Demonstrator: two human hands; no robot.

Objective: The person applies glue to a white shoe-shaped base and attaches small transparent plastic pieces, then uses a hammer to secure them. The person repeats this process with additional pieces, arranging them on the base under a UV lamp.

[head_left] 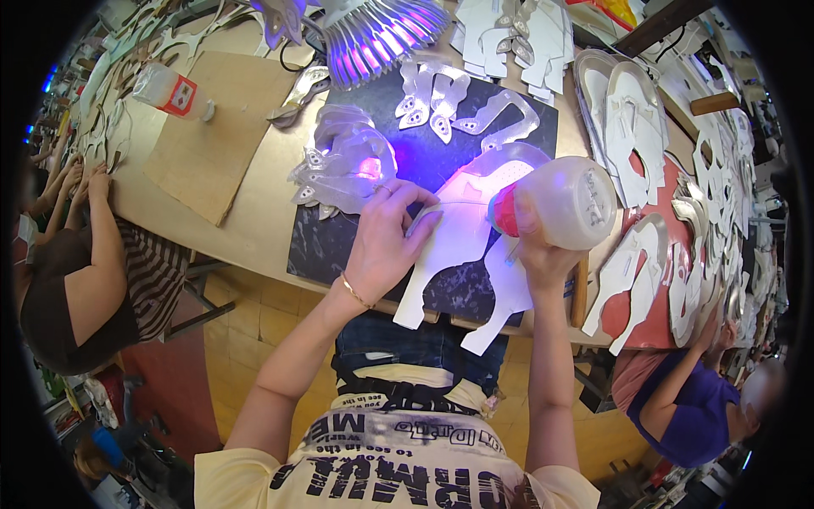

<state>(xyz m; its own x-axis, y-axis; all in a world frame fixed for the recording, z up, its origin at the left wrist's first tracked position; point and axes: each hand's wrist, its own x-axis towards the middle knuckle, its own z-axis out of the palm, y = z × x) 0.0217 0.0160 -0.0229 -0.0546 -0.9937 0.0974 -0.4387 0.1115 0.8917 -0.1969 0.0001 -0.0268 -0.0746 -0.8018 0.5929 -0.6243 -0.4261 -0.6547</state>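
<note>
A white shoe upper piece (449, 242) with two long legs lies on the dark marbled slab (309, 254) in front of me, lit purple-white. My left hand (383, 242) is closed, thumb and fingers pinching the upper's left edge. In my right hand (545, 259) is a translucent squeeze bottle (578, 204) with a red collar, tipped sideways over the upper. Its thin nozzle points left, toward my left fingertips. The bottle hides part of the upper's right side. Left of the upper sits a pile of silvery curved shoe pieces (339, 165).
A ribbed metal lamp (381, 42) glows purple at the far edge. More silvery pieces (441, 93) lie beyond the upper. White uppers (627, 119) are stacked at right. A second bottle (170, 89) lies on brown board (212, 144) at left. Other people sit on both sides.
</note>
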